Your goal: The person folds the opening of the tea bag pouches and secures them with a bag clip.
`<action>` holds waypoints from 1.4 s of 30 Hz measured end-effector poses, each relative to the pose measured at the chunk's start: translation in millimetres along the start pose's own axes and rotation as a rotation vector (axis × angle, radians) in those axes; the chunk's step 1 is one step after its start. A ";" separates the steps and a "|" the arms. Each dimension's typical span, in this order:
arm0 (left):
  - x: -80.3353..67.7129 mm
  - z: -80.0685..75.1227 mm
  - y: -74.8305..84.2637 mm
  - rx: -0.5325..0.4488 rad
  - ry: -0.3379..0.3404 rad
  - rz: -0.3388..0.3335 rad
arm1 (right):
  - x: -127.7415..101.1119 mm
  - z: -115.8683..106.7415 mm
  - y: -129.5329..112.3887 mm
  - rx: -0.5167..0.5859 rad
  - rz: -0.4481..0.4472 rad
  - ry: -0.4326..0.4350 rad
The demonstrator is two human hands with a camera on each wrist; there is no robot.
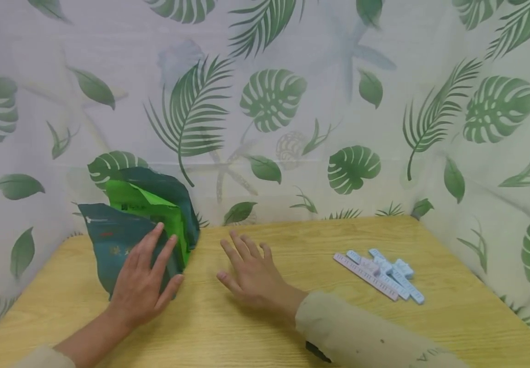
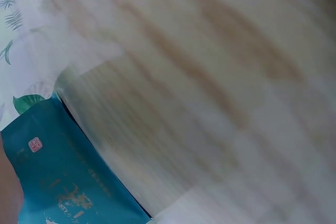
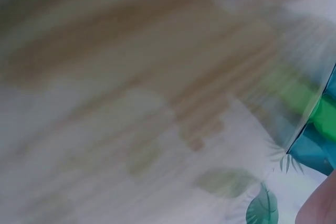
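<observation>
Both hands lie flat-fingered, the left hand (image 1: 142, 283) pressing the teal bag (image 1: 108, 240) at the tabletop's (image 1: 246, 332) far-left corner, the right hand (image 1: 251, 273) resting beside it; next probably calls for gripping the bag.

head view high, wrist views close; shared table (image 1: 265, 317)

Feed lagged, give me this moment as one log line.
left hand: flat on teal and green foil bags | right hand: open on wooden table | pale blue plastic clips: untouched, right side
</observation>
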State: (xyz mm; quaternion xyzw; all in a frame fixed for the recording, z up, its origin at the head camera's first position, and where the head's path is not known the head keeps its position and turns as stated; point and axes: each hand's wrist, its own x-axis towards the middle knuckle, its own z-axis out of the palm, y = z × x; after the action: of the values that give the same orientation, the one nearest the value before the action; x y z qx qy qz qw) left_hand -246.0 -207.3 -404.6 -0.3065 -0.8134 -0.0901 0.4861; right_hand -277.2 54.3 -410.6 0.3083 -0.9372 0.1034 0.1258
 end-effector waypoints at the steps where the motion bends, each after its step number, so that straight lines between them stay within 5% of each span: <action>1: 0.0 0.0 0.0 0.007 -0.002 -0.006 | 0.6 0.5 -1.7 -0.002 -0.004 -0.002; 28: -14.3 -8.7 -21.0 0.101 0.050 -0.073 | 18.1 11.2 -44.0 -0.065 -0.098 -0.012; 34: -20.1 -16.2 -27.8 0.116 0.034 -0.083 | 21.3 12.9 -52.1 -0.105 -0.104 -0.024; 42: -29.3 -28.6 -37.4 0.136 -0.061 -0.197 | 25.6 15.4 -62.0 -0.120 -0.114 -0.032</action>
State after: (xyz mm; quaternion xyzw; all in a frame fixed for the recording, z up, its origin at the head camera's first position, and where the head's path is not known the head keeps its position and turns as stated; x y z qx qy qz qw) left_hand -236.9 -261.8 -409.1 -0.1941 -0.8583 -0.0724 0.4695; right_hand -262.3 -12.9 -410.3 0.3546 -0.9246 0.0348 0.1346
